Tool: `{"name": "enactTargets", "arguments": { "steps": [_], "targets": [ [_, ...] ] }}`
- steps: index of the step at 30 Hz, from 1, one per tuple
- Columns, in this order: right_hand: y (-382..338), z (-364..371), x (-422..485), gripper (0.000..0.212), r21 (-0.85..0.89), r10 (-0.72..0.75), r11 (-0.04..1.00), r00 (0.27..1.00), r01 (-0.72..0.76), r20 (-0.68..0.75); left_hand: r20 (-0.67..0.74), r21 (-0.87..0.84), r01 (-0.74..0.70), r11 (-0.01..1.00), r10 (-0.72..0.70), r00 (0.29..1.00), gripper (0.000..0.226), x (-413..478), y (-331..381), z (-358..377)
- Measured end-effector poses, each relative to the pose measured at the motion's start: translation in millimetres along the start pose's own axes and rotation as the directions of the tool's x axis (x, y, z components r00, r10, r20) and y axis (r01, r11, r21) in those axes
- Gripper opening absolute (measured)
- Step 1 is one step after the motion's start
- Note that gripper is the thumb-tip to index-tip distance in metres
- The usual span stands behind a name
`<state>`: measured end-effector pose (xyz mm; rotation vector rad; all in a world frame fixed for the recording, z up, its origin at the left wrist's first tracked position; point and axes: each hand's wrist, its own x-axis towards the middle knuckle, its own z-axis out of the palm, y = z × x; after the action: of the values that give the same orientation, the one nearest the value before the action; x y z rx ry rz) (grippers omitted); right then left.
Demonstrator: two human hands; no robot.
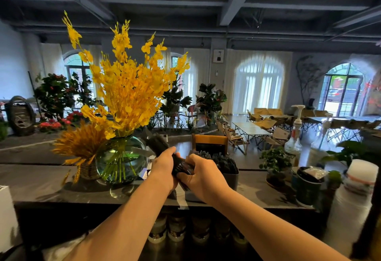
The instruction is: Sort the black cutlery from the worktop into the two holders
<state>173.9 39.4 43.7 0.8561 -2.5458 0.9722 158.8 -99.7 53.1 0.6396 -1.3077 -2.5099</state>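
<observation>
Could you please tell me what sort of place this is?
Probably a café, seen from behind its counter: folding chairs and tables beyond, a pump bottle and stacked cups on the right.

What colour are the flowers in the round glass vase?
Yellow flowers, seen in the head view.

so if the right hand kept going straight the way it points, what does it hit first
The left hand, close beside the right hand on the black cutlery bundle they both grip. Beyond it probably the glass vase, though depth is unclear.
</observation>
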Motion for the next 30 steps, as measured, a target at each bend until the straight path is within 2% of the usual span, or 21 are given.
{"name": "enactTargets", "arguments": {
  "steps": [2, 5, 9, 11, 15, 17, 18, 20, 23, 25, 26, 30],
  "targets": [
    [2.8, 2.4, 2.9, 0.022, 0.086, 0.017, 0.996, 0.998, -0.023, 0.065, 0.029, -0.005, -0.006, 1.0, 0.007, 1.0, 0.02, -1.3, -0.1, -1.6],
    [4.7, -5.6, 5.0, 0.021, 0.427, 0.047, 0.896, 0.984, -0.118, 0.173, 0.08, 0.005, -0.017, 1.0, 0.016, 0.997, 0.029, -0.1, 2.0, -5.9],
    [14.3, -25.2, -3.7, 0.03, 0.699, 0.066, 0.668, 0.956, -0.254, 0.284, 0.043, 0.001, -0.025, 1.0, 0.024, 0.999, 0.029, -0.7, 14.4, -13.7],
    [23.8, -33.0, -6.9, 0.025, 0.804, 0.09, 0.516, 0.952, -0.294, 0.291, 0.025, 0.032, -0.033, 0.999, 0.032, 0.999, 0.031, 0.1, 17.7, -18.1],
    [41.9, -45.1, 2.4, 0.012, 0.941, 0.317, 0.193, 0.925, -0.278, 0.208, 0.036, 0.042, -0.038, 0.998, 0.036, 0.999, 0.033, 0.4, 15.6, -24.5],
    [47.3, -53.8, 9.9, 0.008, 0.963, 0.457, 0.117, 0.874, -0.245, 0.167, 0.033, 0.059, -0.025, 0.998, 0.023, 0.999, 0.033, 0.5, 11.3, -27.9],
    [48.3, -58.6, 12.7, 0.014, 0.965, 0.496, 0.112, 0.855, -0.237, 0.152, 0.037, 0.077, -0.024, 0.997, 0.022, 0.999, 0.034, 1.1, 9.3, -29.7],
    [47.4, -65.3, 17.1, 0.024, 0.961, 0.493, 0.168, 0.863, -0.222, 0.113, 0.079, 0.122, -0.007, 0.993, -0.002, 0.997, 0.037, 1.9, 5.2, -31.2],
    [39.4, -66.8, 18.1, 0.021, 0.898, 0.485, 0.382, 0.875, -0.217, 0.005, 0.147, 0.156, 0.02, 0.988, -0.043, 0.988, 0.041, -0.4, 1.6, -25.9],
    [38.5, -63.1, 20.0, 0.029, 0.8, 0.482, 0.556, 0.871, -0.225, -0.091, 0.195, 0.168, 0.014, 0.986, -0.047, 0.98, 0.039, -4.5, 0.8, -21.2],
    [39.6, -61.4, 20.7, 0.036, 0.764, 0.463, 0.608, 0.878, -0.215, -0.121, 0.218, 0.194, 0.001, 0.981, -0.044, 0.975, 0.037, -6.2, 0.2, -19.5],
    [39.1, -53.6, 17.2, 0.042, 0.756, 0.353, 0.631, 0.932, -0.174, -0.081, 0.249, 0.302, -0.065, 0.951, -0.013, 0.968, 0.025, -13.1, -4.5, -12.7]
  ]
}}
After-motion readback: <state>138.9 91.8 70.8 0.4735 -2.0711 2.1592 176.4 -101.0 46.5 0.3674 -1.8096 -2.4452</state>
